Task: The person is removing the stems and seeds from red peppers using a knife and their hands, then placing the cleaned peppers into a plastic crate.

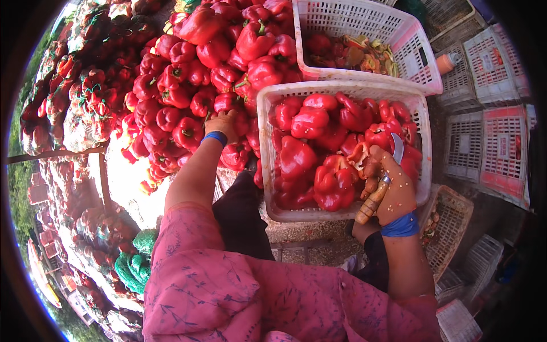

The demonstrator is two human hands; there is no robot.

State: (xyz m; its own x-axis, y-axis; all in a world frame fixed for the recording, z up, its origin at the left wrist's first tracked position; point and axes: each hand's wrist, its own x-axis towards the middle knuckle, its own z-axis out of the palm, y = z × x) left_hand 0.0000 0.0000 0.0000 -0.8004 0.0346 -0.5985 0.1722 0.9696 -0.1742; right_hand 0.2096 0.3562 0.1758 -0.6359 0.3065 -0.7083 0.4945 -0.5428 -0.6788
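My left hand [221, 126], a blue band at its wrist, reaches into a large heap of red bell peppers [188, 132]. Its fingers look spread over the peppers, though their tips are partly hidden. Over the right side of a white plastic crate [342, 86], my right hand [394, 191] is closed on a knife [373, 200] with a wooden handle and a short curved blade. Pale seeds stick to the back of this hand. Beside its fingers, a cut pepper [358, 155] shows its pale inside. Whole-looking red peppers [297, 161] fill the crate.
Behind stands another white crate [364, 11] holding pepper scraps and cores. Stacked crates [494, 62] line the right side, and a tan basket [453, 228] sits near my right forearm. Filled net sacks [85, 117] are piled at left, with green netting [134, 268] below them.
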